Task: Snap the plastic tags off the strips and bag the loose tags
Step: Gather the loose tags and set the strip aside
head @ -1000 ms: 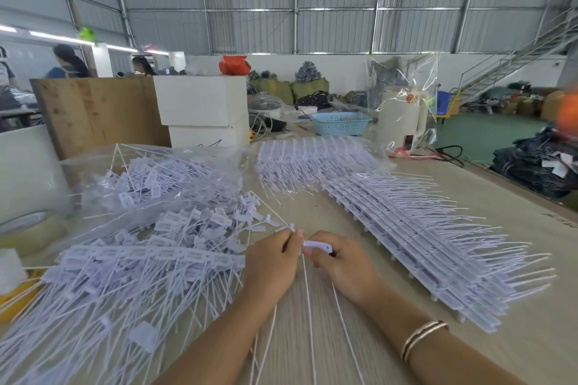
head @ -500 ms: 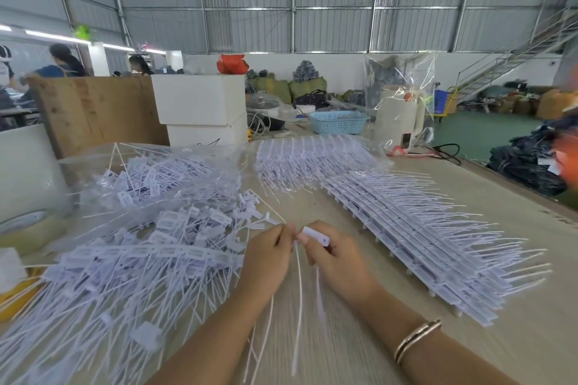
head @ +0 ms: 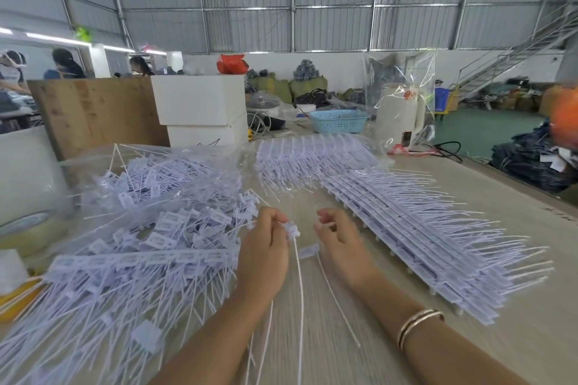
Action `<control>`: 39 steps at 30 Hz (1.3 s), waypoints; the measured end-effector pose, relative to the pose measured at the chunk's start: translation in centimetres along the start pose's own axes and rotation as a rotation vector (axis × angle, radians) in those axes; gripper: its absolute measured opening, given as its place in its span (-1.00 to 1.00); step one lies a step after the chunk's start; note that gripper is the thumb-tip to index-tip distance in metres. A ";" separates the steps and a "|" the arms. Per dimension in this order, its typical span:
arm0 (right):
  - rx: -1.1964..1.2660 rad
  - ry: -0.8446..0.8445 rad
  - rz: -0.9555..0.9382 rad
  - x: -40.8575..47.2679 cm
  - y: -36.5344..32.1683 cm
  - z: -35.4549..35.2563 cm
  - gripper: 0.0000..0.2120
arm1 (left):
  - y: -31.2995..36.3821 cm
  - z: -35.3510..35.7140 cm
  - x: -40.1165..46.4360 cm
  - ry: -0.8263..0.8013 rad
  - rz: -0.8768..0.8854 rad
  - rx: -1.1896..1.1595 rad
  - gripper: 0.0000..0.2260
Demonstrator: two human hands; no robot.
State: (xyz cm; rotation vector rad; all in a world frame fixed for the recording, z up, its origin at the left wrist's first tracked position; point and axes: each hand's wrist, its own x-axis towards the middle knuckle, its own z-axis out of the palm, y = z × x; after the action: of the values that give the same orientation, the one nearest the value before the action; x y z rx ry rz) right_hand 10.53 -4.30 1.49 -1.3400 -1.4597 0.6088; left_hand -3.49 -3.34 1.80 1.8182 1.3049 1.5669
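Observation:
My left hand (head: 266, 250) pinches the head of a white plastic tag (head: 292, 231), and its thin tail hangs down toward me. My right hand (head: 342, 241) is a little to the right, fingers curled round a small white plastic piece (head: 326, 225). Between my hands is a second loose tag (head: 308, 251), its tail running down-right over the table; I cannot tell if my right hand touches it. A stack of uncut tag strips (head: 422, 244) lies to the right. Loose tags (head: 140, 262) are heaped on the left, beside a clear bag of tags (head: 150, 178).
Another clear bag of strips (head: 312, 156) lies at the back of the wooden table (head: 516, 337). Beyond stand white boxes (head: 200, 103), a blue basket (head: 337, 120) and a white appliance (head: 398, 112). A tape roll (head: 25, 228) sits at far left. People work behind a wooden board (head: 93, 112).
My hands were together on one piece; now they have pulled apart. The left keeps a tag with its tail, and a second tag has come loose between them.

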 end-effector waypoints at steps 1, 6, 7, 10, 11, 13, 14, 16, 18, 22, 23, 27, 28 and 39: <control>0.004 0.000 -0.037 -0.3 -0.4 -0.1 -0.95 | 0.0 0.0 0.0 -0.013 0.014 0.021 -0.71; -0.124 -0.198 -0.189 -1.4 -1.4 0.4 -0.74 | 0.6 0.1 -0.1 -0.139 0.085 0.016 -0.77; -0.066 -0.220 -0.176 -1.4 -1.2 0.4 -0.72 | 0.6 0.0 -0.1 -0.148 0.096 0.040 -0.77; 0.130 -0.187 -0.089 -1.0 -0.9 0.1 -0.67 | 0.5 -0.6 0.3 -0.141 0.162 0.238 -0.86; 0.147 -0.170 -0.078 -0.9 -1.0 0.0 -0.66 | 0.4 -0.9 0.5 -0.137 0.184 0.347 -0.89; 0.174 -0.167 -0.075 -0.7 -1.1 -0.1 -0.65 | 0.2 -1.3 0.6 -0.154 0.180 0.572 -0.84; 0.180 -0.173 -0.075 -0.7 -1.1 -0.1 -0.64 | 0.1 -1.4 0.7 -0.166 0.155 0.634 -0.80; 0.192 -0.178 -0.069 -0.9 -1.2 0.0 -0.62 | 0.1 -1.5 0.7 -0.166 0.110 0.639 -0.72; 0.189 -0.153 -0.052 -0.8 -1.0 0.0 -0.61 | 0.2 -1.5 0.7 -0.133 0.111 0.589 -0.65; 0.223 -0.100 -0.001 -0.5 -0.7 -0.4 -0.71 | 0.4 -1.5 0.6 -0.116 0.185 0.547 -0.62; 0.256 -0.133 -0.004 -0.5 -0.7 -0.5 -0.75 | 0.5 -1.4 0.6 -0.121 0.206 0.553 -0.62; 0.297 -0.304 -0.035 -0.7 -0.9 -0.4 -0.78 | 0.4 -1.4 0.5 -0.146 0.266 0.583 -0.68; 0.297 -0.323 -0.042 -0.6 -0.9 -0.5 -0.78 | 0.3 -1.4 0.5 -0.162 0.260 0.587 -0.67; 0.202 -0.289 -0.186 -0.5 -0.4 -0.3 -0.80 | -0.2 -1.2 0.9 -0.219 0.111 0.319 -0.63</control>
State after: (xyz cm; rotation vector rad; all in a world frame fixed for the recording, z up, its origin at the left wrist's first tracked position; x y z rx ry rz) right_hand 10.59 -4.96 1.77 -0.9757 -1.6829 0.8283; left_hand -4.78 -2.77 2.45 2.2189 1.4328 1.2205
